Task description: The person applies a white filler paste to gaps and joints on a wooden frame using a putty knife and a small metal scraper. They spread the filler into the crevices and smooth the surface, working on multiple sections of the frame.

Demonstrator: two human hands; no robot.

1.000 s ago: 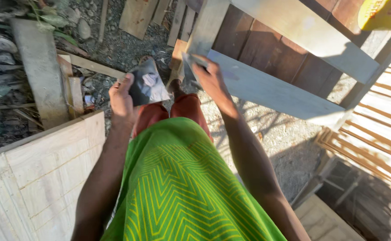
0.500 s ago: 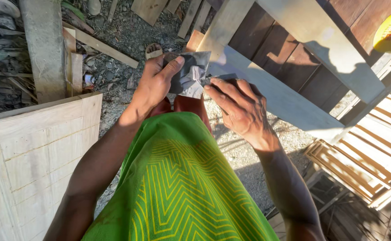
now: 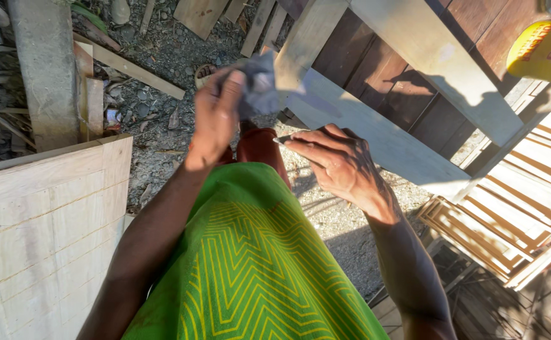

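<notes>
My left hand (image 3: 215, 113) is raised in front of me, closed around a crumpled grey sheet, probably sandpaper (image 3: 260, 85). My right hand (image 3: 335, 160) sits just below and to the right of it, fingers pinched on a small thin dark object (image 3: 282, 140) whose kind I cannot tell. Both hands are above my green patterned shirt (image 3: 250, 264) and red shorts (image 3: 256, 145). A long pale wooden plank (image 3: 382, 141) of a frame runs just behind the hands.
A light wooden panel (image 3: 42, 208) stands at my left. Dark wooden boards with pale cross rails (image 3: 426, 50) lean ahead. Slatted wooden frames (image 3: 515, 214) lie at right. Gravel ground (image 3: 162, 107) holds scrap planks. A yellow object (image 3: 543, 50) shows at the top right.
My left hand has lifted the grey sheet higher and away from the right hand, which dropped slightly and now pinches a small thin object alone.
</notes>
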